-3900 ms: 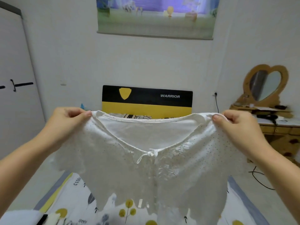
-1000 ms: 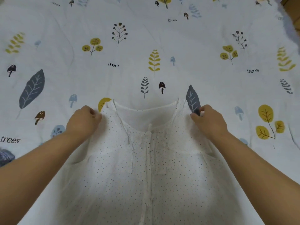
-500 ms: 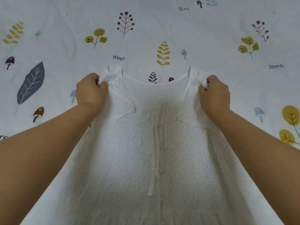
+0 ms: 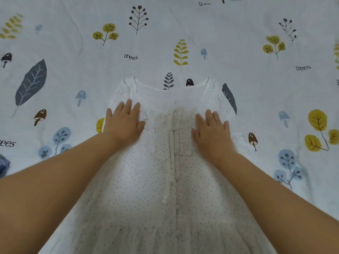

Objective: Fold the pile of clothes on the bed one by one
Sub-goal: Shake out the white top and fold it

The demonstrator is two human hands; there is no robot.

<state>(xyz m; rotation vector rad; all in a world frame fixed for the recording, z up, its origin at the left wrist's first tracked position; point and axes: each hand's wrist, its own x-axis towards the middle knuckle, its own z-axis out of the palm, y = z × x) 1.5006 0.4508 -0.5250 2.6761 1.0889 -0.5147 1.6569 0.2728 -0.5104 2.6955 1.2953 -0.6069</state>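
Note:
A white dotted blouse (image 4: 165, 180) lies spread flat on the bed, neckline away from me, with a thin tie running down its middle. My left hand (image 4: 123, 121) presses flat on its left chest area, fingers straight. Flat on the right chest area rests my right hand (image 4: 212, 131), fingers straight too. Neither hand grips the fabric. The blouse's lower hem runs out of view at the bottom.
The bed sheet (image 4: 183, 24) is pale with printed leaves, trees and mushrooms and stretches to every side. A bit of blue fabric (image 4: 3, 165) peeks in at the left edge.
Both hands have let go of the blouse's shoulders and now lie flat on its chest. Earlier the blouse was held up in the air, then laid on the bed.

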